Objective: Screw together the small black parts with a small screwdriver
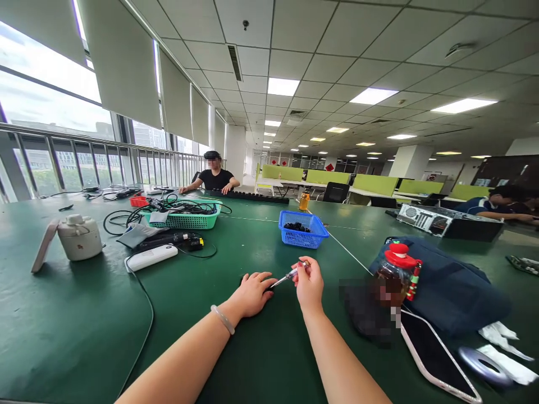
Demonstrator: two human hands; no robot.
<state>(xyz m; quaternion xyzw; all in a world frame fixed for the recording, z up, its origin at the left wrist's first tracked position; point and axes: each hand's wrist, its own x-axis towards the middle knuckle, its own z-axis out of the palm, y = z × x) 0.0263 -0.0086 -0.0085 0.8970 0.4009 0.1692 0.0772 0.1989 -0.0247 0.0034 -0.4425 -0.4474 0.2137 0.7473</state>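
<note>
Screwdriver (289, 275), clear-handled, slants between my two hands, low over a green table (189, 303). I have its handle pinched between the thumb and fingers of my right hand (309, 282); the tip meets or sits just beside a dark piece (270, 288) mostly hidden under my left hand (254, 293). Those left fingers curve over it; whether they pinch it or only press it down, I cannot tell. A slanted push or a loose hold could make the tip skid and jab the fingertips beside it. Counting outward, I find one screwdriver, one blue basket (301, 240) of dark bits (297, 226) too jumbled to count, one green basket (202, 223) heaped with cables (181, 206), one computer case (448, 221) at right, one small red basket (137, 201), and one seated person (214, 178) facing me.
</note>
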